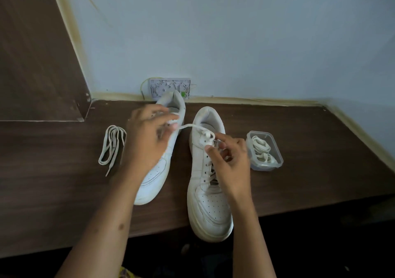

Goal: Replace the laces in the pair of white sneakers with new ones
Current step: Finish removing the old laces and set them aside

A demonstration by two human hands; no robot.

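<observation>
Our right grip (228, 158) pinches the lace (206, 133) at the top eyelets of the right sneaker (208, 192), and our left grip (149, 136) has its fingers curled on that lace's free end, drawn up and away to its side. Under the left grip lies the left sneaker (157, 170), which looks unlaced, with a loose lace (111, 147) on the desk (53, 192) beyond it. Outside the right grip a tub (265, 151) holds more laces, so we judge ourselves roughly midway, whether unlacing or finishing this shoe we cannot tell.

My left hand (149, 136) is blurred and hides the left sneaker's (157, 170) eyelets; at six o'clock, both forearms are cropped.
</observation>
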